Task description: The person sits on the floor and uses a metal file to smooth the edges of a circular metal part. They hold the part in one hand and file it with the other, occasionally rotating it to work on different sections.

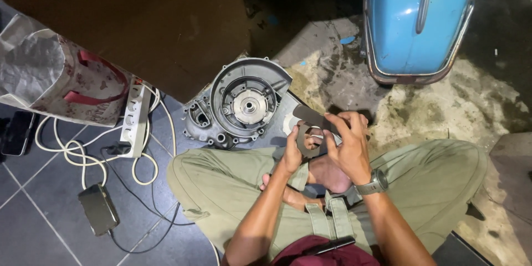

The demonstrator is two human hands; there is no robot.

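Thin dark gasket [308,133], prob. paper, pinched by both hands [290,152] [348,145] just beside engine casing [239,105]; tearing risk if over-bent.

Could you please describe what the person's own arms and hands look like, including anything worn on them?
Both forearms are bare, with no sleeves reaching them and no gloves on either hand. The right hand has a grey metal wristwatch with a round face strapped at its wrist. The left hand and its wrist carry nothing that can be seen. No rings or markings can be made out on the fingers.
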